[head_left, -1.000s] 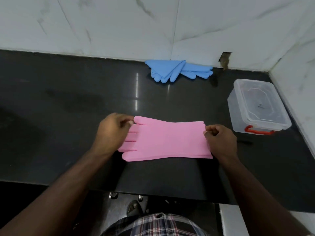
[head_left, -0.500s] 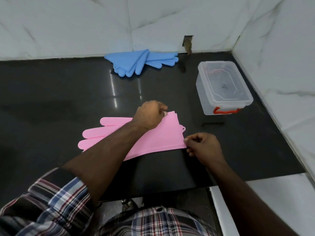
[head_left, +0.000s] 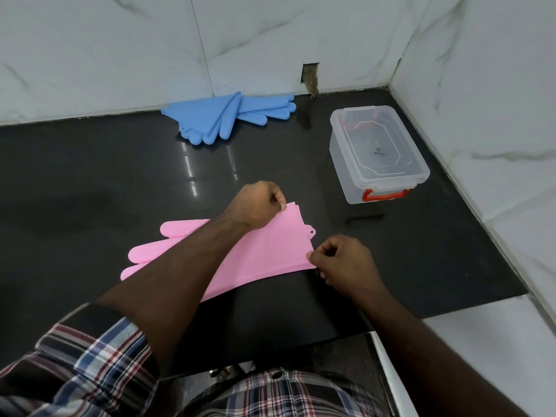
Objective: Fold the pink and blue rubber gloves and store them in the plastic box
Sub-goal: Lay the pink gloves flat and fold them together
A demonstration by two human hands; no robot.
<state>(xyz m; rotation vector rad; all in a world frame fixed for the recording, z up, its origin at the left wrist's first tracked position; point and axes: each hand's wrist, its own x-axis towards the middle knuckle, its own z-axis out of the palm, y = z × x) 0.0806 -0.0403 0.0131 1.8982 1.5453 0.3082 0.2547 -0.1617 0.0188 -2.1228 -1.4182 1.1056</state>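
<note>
The pink gloves (head_left: pixel 272 251) lie stacked flat on the black counter (head_left: pixel 90 191), fingers pointing left, cuffs to the right. My left hand (head_left: pixel 258 206) pinches the far corner of the cuff edge, its forearm lying across the gloves. My right hand (head_left: pixel 343 260) pinches the near corner of the same cuff edge. The blue gloves (head_left: pixel 228 115) lie in a loose pile at the back against the wall. The clear plastic box (head_left: pixel 376 152) with a red handle stands to the right with its lid on.
White marble walls close the counter at the back and on the right. The counter's front edge runs just below the gloves, with a white ledge (head_left: pixel 481 341) at the lower right. A small hole (head_left: pixel 310 76) shows in the back wall.
My left hand left the glove fingertips and crossed right to grip the far cuff corner. The view turned right. The right hand kept its grip on the cuff.
</note>
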